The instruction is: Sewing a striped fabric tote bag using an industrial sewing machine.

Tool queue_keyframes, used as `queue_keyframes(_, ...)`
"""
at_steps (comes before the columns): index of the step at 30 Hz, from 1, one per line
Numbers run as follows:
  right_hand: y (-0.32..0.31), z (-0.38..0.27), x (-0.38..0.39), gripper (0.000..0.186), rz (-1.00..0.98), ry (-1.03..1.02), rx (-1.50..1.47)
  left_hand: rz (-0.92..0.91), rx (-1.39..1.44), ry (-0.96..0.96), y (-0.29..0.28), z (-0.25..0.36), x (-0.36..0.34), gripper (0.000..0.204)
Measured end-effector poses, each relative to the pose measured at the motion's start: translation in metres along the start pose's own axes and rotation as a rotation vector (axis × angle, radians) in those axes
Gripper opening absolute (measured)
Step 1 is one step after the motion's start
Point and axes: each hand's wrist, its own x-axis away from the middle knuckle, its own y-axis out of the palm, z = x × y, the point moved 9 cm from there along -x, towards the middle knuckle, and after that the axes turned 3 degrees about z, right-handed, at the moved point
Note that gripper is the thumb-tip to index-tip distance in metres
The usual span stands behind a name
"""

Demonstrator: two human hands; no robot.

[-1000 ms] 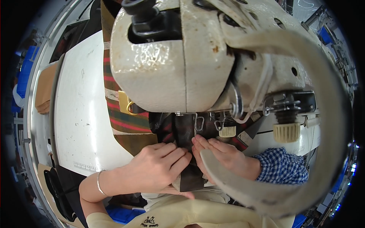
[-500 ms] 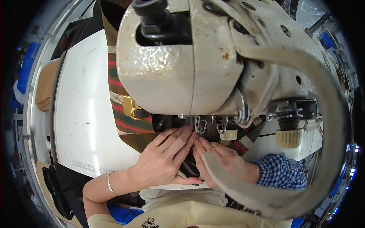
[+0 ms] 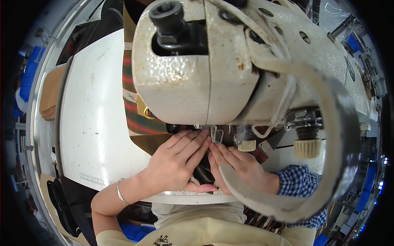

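My left hand (image 3: pixel 174 160) lies flat with its fingers stretched out, pressing on a dark brown leather-like piece (image 3: pixel 203 173) below the sewing machine head (image 3: pixel 176 92). Beside it, my right hand (image 3: pixel 248 167) rests on the same piece, fingers extended, partly covered by a curved pale lever. The fingertips of both hands nearly meet just in front of the wire guard (image 3: pixel 218 136) by the needle area. A striped plaid fabric (image 3: pixel 137 123) joins the work on the left, with a gold-coloured metal fitting (image 3: pixel 141 107) partly hidden behind the head. The stitching point itself is hidden.
The curved lever (image 3: pixel 283 207) arcs over my right forearm. A cream knob (image 3: pixel 307 148) hangs from the machine at right. The white table (image 3: pixel 92 110) carries a printed ruler scale along its near edge. Brown sheets (image 3: pixel 52 96) and a black pouch (image 3: pixel 61 207) lie at left.
The plaid fabric and gold fitting have slid slightly away and right, the fitting now more hidden by the head. Both hands have shifted slightly forward. The view has also shifted a little.
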Motion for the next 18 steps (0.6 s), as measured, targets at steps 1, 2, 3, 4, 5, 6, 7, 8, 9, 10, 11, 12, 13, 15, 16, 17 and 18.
queue_keyframes(1, 0.0, 0.002, 0.0, 0.037, -0.001, 0.0, 0.0, 0.006, 0.001, 0.001, -0.001, -0.001, -0.002, 0.087)
queue_keyframes(2, 0.0, 0.003, 0.0, 0.036, 0.012, 0.001, 0.004, 0.011, 0.001, 0.003, -0.002, -0.002, -0.003, 0.087)
queue_keyframes(3, -0.001, 0.004, -0.001, 0.036, 0.026, 0.0, 0.009, 0.011, 0.0, 0.002, -0.002, -0.003, -0.004, 0.087)
queue_keyframes(4, 0.0, 0.004, -0.001, 0.036, 0.027, 0.0, 0.008, 0.005, -0.004, 0.004, -0.002, -0.004, -0.004, 0.087)
queue_keyframes(5, 0.003, 0.006, 0.0, 0.036, 0.003, 0.017, 0.006, -0.001, -0.009, 0.007, -0.002, -0.005, -0.005, 0.087)
queue_keyframes(6, 0.006, 0.008, 0.001, 0.036, -0.022, 0.035, 0.005, -0.002, -0.009, 0.008, -0.001, -0.006, -0.006, 0.087)
queue_keyframes(7, 0.01, 0.009, 0.0, 0.036, -0.022, 0.038, 0.006, 0.015, -0.006, 0.008, -0.002, -0.007, -0.007, 0.087)
queue_keyframes(8, 0.005, 0.011, -0.002, 0.023, 0.086, 0.042, 0.0, 0.032, -0.002, 0.007, -0.002, -0.008, -0.009, 0.087)
queue_keyframes(9, -0.002, 0.013, -0.002, 0.012, 0.195, 0.045, -0.006, 0.031, -0.002, 0.009, -0.002, -0.01, -0.01, 0.087)
queue_keyframes(10, -0.003, 0.015, -0.003, 0.012, 0.195, 0.047, -0.005, 0.027, 0.026, -0.003, -0.001, -0.013, -0.01, 0.087)
queue_keyframes(11, -0.002, 0.016, -0.003, 0.012, 0.168, 0.049, 0.006, 0.024, 0.054, -0.016, 0.0, -0.015, -0.011, 0.086)
queue_keyframes(12, 0.0, 0.017, -0.004, 0.012, 0.143, 0.05, 0.015, 0.023, 0.053, -0.015, 0.0, -0.016, -0.012, 0.086)
queue_keyframes(13, -0.001, 0.018, -0.005, 0.012, 0.144, 0.05, 0.014, 0.042, 0.033, -0.008, 0.0, -0.016, -0.012, 0.086)
queue_keyframes(15, -0.004, 0.021, -0.006, 0.011, 0.165, 0.038, 0.072, 0.061, 0.013, 0.0, -0.002, -0.017, -0.013, 0.085)
queue_keyframes(16, -0.004, 0.022, -0.007, 0.011, 0.165, 0.037, 0.073, 0.031, 0.022, -0.026, 0.001, -0.02, -0.012, 0.085)
queue_keyframes(17, -0.004, 0.024, -0.008, 0.011, 0.176, 0.05, 0.061, 0.001, 0.03, -0.053, 0.004, -0.023, -0.012, 0.084)
queue_keyframes(18, -0.006, 0.026, -0.008, 0.011, 0.186, 0.065, 0.051, 0.002, 0.031, -0.051, 0.005, -0.023, -0.013, 0.084)
